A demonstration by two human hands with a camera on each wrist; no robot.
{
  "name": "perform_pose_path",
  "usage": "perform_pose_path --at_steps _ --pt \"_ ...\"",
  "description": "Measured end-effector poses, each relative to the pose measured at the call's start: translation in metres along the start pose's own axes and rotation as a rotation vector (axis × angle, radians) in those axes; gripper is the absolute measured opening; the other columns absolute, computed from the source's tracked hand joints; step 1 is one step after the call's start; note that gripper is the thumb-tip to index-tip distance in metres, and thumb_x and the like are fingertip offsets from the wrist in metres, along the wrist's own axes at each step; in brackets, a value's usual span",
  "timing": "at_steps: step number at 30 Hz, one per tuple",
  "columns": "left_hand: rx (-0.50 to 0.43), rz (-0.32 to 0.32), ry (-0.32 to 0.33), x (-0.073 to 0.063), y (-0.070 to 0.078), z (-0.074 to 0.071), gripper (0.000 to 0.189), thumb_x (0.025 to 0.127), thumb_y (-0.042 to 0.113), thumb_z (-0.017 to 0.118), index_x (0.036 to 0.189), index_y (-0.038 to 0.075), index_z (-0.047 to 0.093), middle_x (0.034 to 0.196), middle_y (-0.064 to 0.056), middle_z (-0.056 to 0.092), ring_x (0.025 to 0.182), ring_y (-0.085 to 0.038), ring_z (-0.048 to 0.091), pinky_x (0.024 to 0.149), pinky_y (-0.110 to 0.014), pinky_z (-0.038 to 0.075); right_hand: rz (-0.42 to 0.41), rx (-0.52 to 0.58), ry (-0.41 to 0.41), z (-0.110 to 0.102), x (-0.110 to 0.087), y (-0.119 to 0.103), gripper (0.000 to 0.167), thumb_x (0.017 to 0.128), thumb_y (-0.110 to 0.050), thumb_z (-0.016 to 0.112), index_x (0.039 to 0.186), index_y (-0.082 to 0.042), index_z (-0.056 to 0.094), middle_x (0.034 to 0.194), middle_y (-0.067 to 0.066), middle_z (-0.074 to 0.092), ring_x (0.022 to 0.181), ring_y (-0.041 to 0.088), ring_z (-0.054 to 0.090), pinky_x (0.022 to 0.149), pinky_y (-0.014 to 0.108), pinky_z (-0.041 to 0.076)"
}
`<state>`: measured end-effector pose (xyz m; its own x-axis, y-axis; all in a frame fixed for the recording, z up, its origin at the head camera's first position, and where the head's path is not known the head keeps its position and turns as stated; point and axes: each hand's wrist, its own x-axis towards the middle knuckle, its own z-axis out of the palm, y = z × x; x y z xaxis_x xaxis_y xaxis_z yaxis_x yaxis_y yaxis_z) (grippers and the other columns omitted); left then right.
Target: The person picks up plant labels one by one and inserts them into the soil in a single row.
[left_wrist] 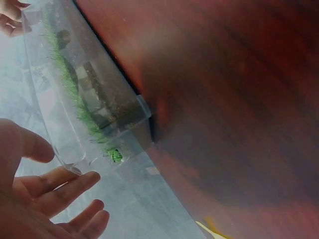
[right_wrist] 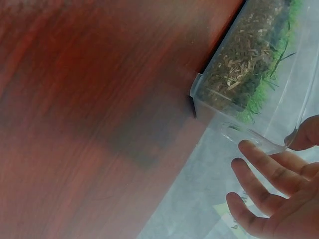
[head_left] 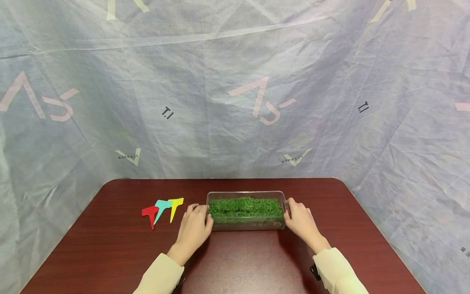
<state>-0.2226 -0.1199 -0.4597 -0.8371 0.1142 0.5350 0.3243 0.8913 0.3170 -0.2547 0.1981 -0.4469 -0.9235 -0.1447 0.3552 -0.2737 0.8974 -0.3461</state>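
A clear plastic bin (head_left: 247, 224) stands on the table, its long side facing me. Green artificial grass (head_left: 246, 206) lies inside it, over brown, chip-like material (right_wrist: 244, 64) seen through the wall in the right wrist view. At the bin's left end, my left hand (head_left: 196, 224) pinches the rim between thumb and fingers. My right hand (head_left: 302, 220) holds the opposite end, thumb over the rim and index finger against the outside near a handle-like loop. The other fingers of both hands are spread loosely.
Left of the bin lie three T-shaped plant labels: a red label (head_left: 150, 212), a light blue label (head_left: 162, 206) and a yellow label (head_left: 176, 202), close together. The dark red wooden table (head_left: 246, 261) has a printed grey cloth (head_left: 205, 102) hanging behind and beside it.
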Motion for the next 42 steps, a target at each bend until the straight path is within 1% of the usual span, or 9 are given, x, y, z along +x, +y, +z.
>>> perform_pose_path --at_steps 5,12,21,25,30,36,42 --pt "0.002 0.002 0.003 -0.006 0.001 -0.004 0.022 0.085 0.014 0.059 0.103 0.004 0.066 0.101 -0.010 0.067 0.107 -0.034 0.052 0.085 -0.045 0.045 -0.016 -0.005 0.021 -0.002 -0.007 -0.002 0.016 0.081 -0.008 0.059 0.096 -0.005 0.058 0.079 0.005 0.066 0.080 0.030 0.058 0.074 0.050 0.043" --pt "0.006 0.032 0.045 -0.015 0.002 -0.009 0.020 0.082 0.012 0.062 0.100 0.004 0.067 0.096 -0.009 0.068 0.103 -0.033 0.054 0.080 -0.045 0.048 -0.018 0.000 0.016 -0.004 -0.018 -0.006 0.016 0.081 -0.008 0.060 0.097 -0.006 0.059 0.082 0.005 0.066 0.086 0.030 0.058 0.076 0.049 0.042" --pt "0.001 0.022 0.018 -0.024 0.006 -0.017 0.018 0.082 0.011 0.062 0.097 0.005 0.068 0.094 -0.008 0.068 0.103 -0.033 0.054 0.080 -0.045 0.047 -0.044 -0.018 0.048 -0.007 -0.029 -0.010 0.016 0.079 -0.008 0.062 0.095 -0.006 0.059 0.089 0.008 0.067 0.087 0.030 0.059 0.073 0.048 0.043" --pt "0.013 0.021 0.011 -0.028 0.007 -0.020 0.016 0.082 0.012 0.063 0.096 0.006 0.068 0.092 -0.007 0.069 0.104 -0.032 0.054 0.081 -0.044 0.047 -0.050 -0.023 0.045 -0.010 -0.034 -0.011 0.015 0.079 -0.008 0.062 0.094 -0.007 0.059 0.087 0.007 0.067 0.086 0.029 0.059 0.072 0.049 0.043" --pt "0.028 0.025 0.026 -0.031 0.008 -0.022 0.014 0.081 0.013 0.064 0.093 0.007 0.068 0.089 -0.005 0.069 0.103 -0.030 0.055 0.081 -0.043 0.048 -0.051 -0.009 0.045 -0.012 -0.039 -0.011 0.015 0.077 -0.009 0.063 0.092 -0.008 0.060 0.087 0.006 0.068 0.088 0.029 0.060 0.074 0.050 0.044" --pt "0.020 0.020 0.034 -0.034 0.008 -0.024 0.011 0.080 0.012 0.066 0.090 0.007 0.068 0.087 -0.004 0.069 0.103 -0.030 0.056 0.081 -0.043 0.048 -0.029 0.015 0.026 -0.013 -0.044 -0.011 0.017 0.078 -0.011 0.063 0.095 -0.009 0.062 0.094 0.005 0.069 0.096 0.030 0.059 0.079 0.052 0.043" --pt "0.020 0.018 0.034 -0.037 0.007 -0.027 0.011 0.079 0.012 0.067 0.089 0.008 0.069 0.087 -0.003 0.069 0.103 -0.029 0.056 0.082 -0.042 0.047 -0.048 0.010 0.037 -0.014 -0.049 -0.014 0.015 0.077 -0.009 0.064 0.092 -0.008 0.062 0.094 0.006 0.069 0.096 0.031 0.059 0.080 0.050 0.043"
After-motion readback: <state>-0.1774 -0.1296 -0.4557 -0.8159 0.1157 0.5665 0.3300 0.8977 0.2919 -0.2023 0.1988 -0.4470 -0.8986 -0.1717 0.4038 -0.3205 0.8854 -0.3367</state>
